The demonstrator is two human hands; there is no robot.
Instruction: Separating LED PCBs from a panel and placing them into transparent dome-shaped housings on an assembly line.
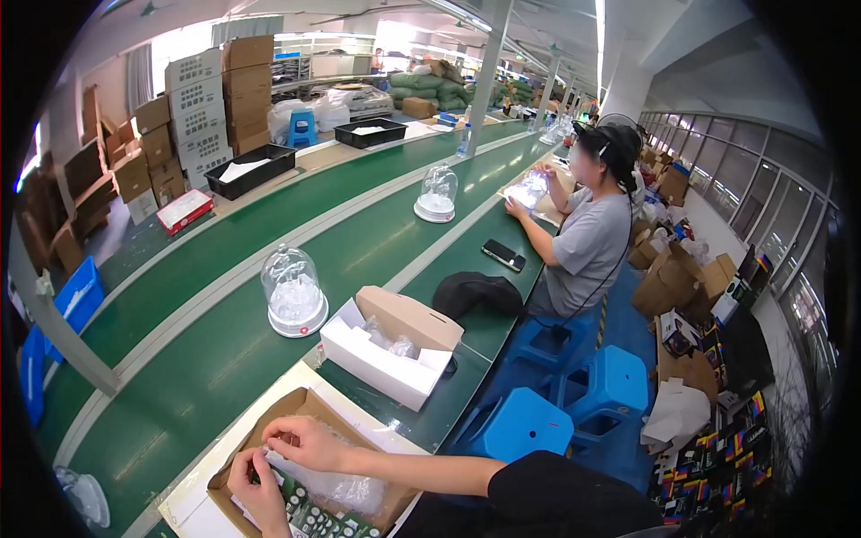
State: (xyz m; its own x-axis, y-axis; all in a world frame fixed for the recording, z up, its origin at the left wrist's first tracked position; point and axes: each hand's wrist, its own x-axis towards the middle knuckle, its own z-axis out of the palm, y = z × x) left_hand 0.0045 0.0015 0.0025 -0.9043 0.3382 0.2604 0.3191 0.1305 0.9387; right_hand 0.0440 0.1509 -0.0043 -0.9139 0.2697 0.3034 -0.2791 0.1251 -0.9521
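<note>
Low in the view, my left hand (256,491) and my right hand (307,443) meet over an open brown cardboard box (235,511). The fingertips of both are pinched together at a corner of a clear plastic bag (350,489); the exact spot is partly hidden by the fingers. Beneath the bag and my hands lie green cards with round silver pieces (330,523), perhaps button cells. My right forearm crosses the box from the right.
Beyond the box stands a white carton (381,363) with clear-wrapped pieces. Clear domes on white bases (296,305) sit on the green conveyor (359,242). A black cap (477,294), a phone (504,255), blue stools (525,426) and a seated co-worker (587,229) are to the right.
</note>
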